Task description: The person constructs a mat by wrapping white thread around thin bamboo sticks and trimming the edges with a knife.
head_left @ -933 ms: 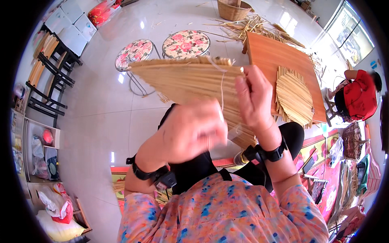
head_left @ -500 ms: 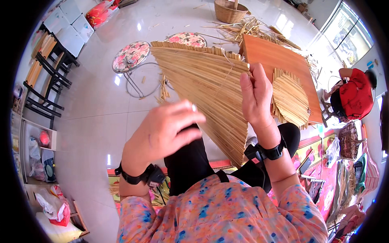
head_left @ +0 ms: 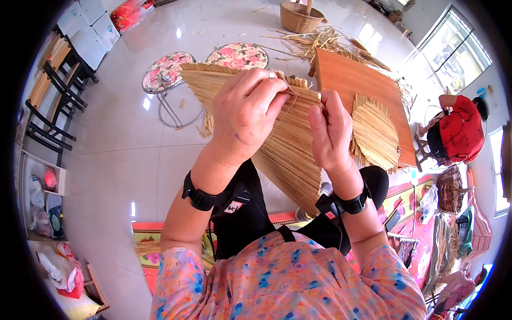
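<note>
A fan-shaped piece of stitched straw (head_left: 285,154) hangs at a slant in front of me, its upper edge trimmed with folded straw ends. My right hand (head_left: 332,128) grips its upper right corner, thumb on the near face. At that upper edge, my left hand (head_left: 248,109) has its thumb and fingers pinched together around a thin thread (head_left: 290,90) that runs against the straw. The needle, if there is one, cannot be made out. A second straw piece (head_left: 376,133), rounded and with jagged ends, lies on the orange wooden table (head_left: 346,74) to the right.
Two round floral stools (head_left: 237,55) stand beyond the straw piece. Loose straw (head_left: 325,40) and a wicker basket (head_left: 301,17) are on the floor behind. A person in red (head_left: 458,130) sits at the right. Black-framed chairs (head_left: 56,98) line the left side.
My left hand has moved up and right from above my lap to the upper edge of the straw piece and closed on the thread. My right hand keeps its grip.
</note>
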Available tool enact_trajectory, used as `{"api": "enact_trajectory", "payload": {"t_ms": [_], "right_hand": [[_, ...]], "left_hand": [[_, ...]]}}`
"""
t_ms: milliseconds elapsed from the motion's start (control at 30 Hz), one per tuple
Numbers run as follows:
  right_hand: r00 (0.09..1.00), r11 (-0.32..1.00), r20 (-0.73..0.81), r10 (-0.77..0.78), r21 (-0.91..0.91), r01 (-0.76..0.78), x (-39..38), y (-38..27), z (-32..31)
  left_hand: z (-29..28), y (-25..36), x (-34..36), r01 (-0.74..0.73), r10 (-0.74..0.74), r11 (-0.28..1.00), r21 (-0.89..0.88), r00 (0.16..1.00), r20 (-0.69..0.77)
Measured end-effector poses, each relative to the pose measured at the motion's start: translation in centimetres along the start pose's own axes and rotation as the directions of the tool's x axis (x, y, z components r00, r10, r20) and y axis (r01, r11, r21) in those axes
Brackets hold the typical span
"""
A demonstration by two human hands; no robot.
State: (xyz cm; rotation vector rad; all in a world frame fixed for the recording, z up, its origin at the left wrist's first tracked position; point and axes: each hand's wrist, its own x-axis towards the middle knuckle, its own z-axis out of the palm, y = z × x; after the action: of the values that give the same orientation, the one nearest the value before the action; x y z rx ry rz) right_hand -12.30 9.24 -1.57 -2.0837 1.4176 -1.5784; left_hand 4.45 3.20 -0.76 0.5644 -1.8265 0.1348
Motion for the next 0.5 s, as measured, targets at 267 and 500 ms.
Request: {"api": "enact_trajectory", "payload": {"t_ms": [267, 500], "right_hand": [[0.995, 0.992, 0.045, 0.094, 0.076, -0.098, 0.7, -0.2, -0.7], [0.991, 0.991, -0.002, 0.131, -0.031, -0.131, 1.3, -1.1, -0.6]], "left_hand": [[-0.2, 0.4, 0.2, -0.092, 0.092, 0.991, 0.096, 0.996, 0.001], [-0.1, 0.9, 0.5, -0.161, 0.140, 0.964, 0.213, 0.984, 0.113]]}}
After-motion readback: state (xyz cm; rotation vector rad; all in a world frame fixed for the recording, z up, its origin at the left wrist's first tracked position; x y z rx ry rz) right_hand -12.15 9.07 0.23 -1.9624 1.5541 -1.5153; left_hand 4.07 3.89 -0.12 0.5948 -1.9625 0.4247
